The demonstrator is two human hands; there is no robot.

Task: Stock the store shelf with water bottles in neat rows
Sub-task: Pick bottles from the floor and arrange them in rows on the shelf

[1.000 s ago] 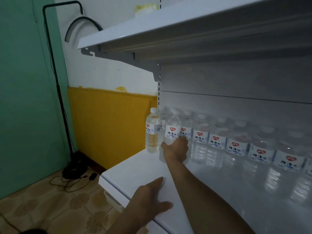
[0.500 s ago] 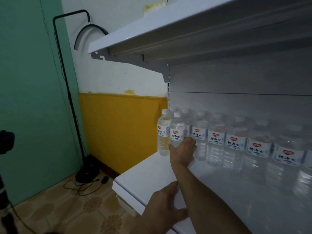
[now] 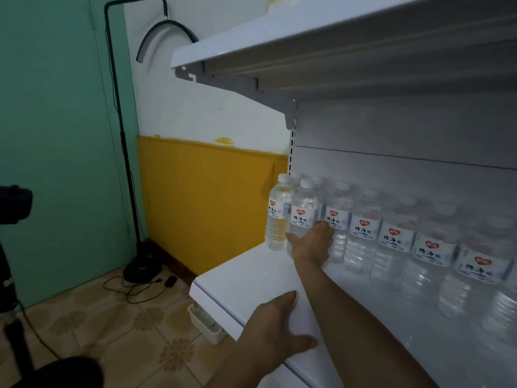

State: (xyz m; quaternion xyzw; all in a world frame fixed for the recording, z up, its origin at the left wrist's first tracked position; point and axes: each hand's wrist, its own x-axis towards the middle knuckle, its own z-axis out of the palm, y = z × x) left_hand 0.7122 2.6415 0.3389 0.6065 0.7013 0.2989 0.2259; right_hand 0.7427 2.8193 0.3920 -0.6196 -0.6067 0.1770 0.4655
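Head view: water bottle [image 3: 302,211], second from the shelf's [image 3: 251,278] left end, upright in the front row. Right hand [image 3: 312,243] wrapped round its lower body; left hand [image 3: 275,329] flat on the shelf edge. Likely full, hence weighty; thin wall yielding, smooth. Best held mid-body, below the label.

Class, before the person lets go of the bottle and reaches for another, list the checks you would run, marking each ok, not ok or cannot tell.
1. Right hand holds the second bottle low on its body: ok.
2. Held bottle upright: ok.
3. End bottle upright at the shelf's left end: ok.
4. Labels in the row of bottles face forward: ok.
5. Held bottle's base flat on the shelf: cannot tell.
6. Left hand rests flat on the shelf's front edge: ok.
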